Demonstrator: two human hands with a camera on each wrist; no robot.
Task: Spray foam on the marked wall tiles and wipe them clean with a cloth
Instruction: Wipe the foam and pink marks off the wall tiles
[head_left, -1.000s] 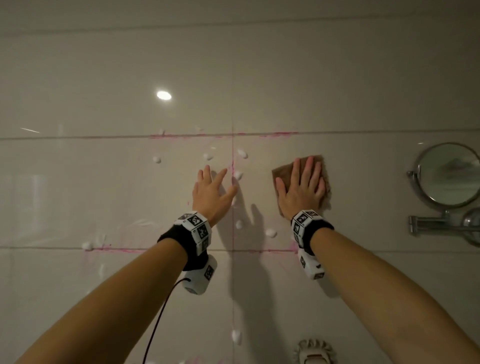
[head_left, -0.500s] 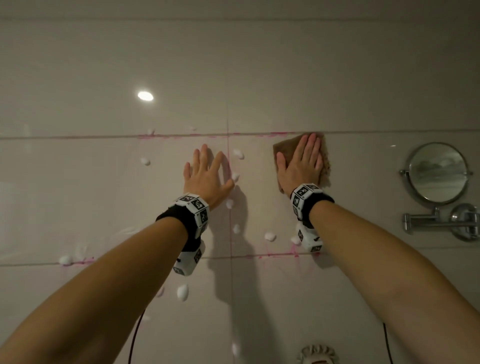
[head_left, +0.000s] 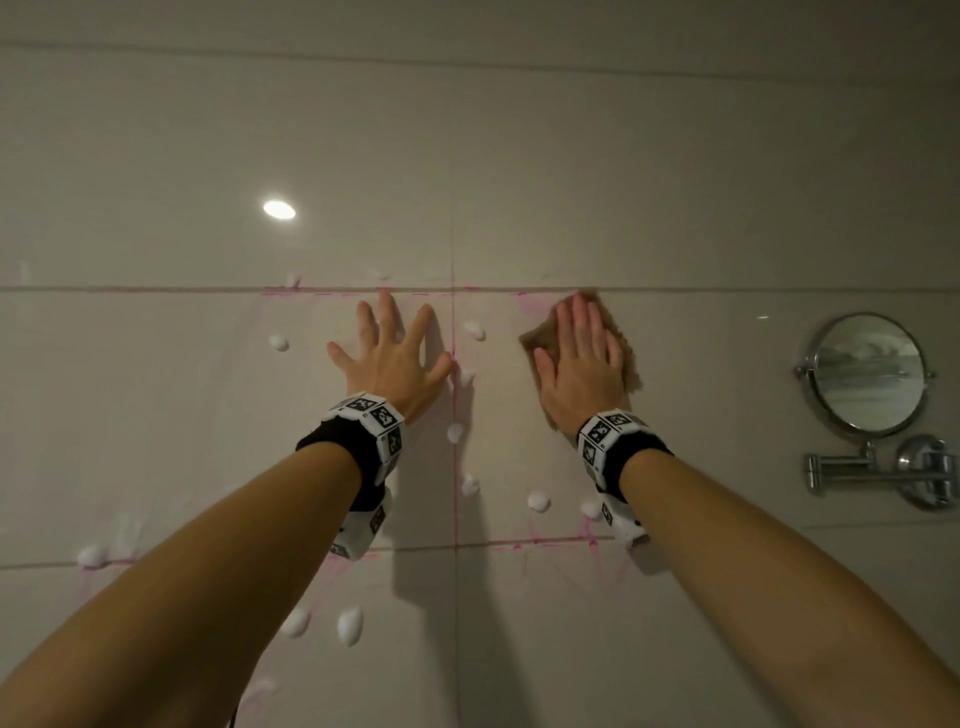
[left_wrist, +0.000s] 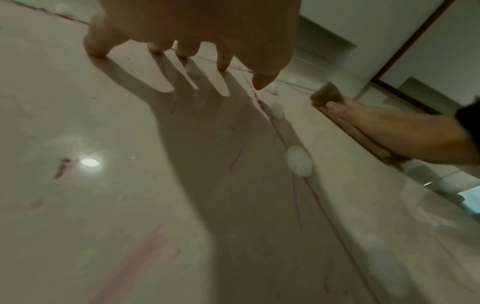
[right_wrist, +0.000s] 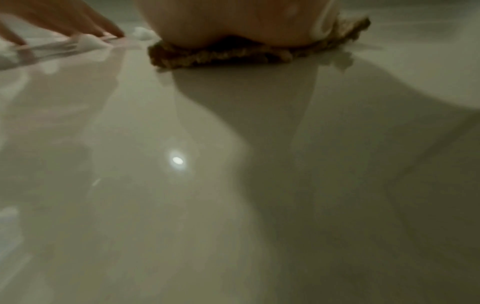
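Observation:
Glossy beige wall tiles (head_left: 519, 431) carry pink marker lines along the grout and several white foam blobs (head_left: 538, 501). My right hand (head_left: 582, 358) lies flat with straight fingers on a brown cloth (head_left: 628, 364), pressing it to the tile just under the upper pink line. In the right wrist view the cloth (right_wrist: 221, 54) shows bunched under my palm. My left hand (head_left: 389, 353) is spread flat against the tile left of the vertical grout line, holding nothing; its fingertips (left_wrist: 223, 65) touch the wall in the left wrist view. More foam (left_wrist: 298, 161) sits along the pink line.
A round chrome mirror (head_left: 867, 374) on a swing arm (head_left: 883, 475) is mounted on the wall to the right. Foam blobs (head_left: 349, 626) cling lower on the wall under my left forearm. A ceiling light reflects on the tile (head_left: 279, 210).
My right hand has slid the cloth upward along the tile to the upper pink line. My left hand has also moved up the wall, staying flat and spread.

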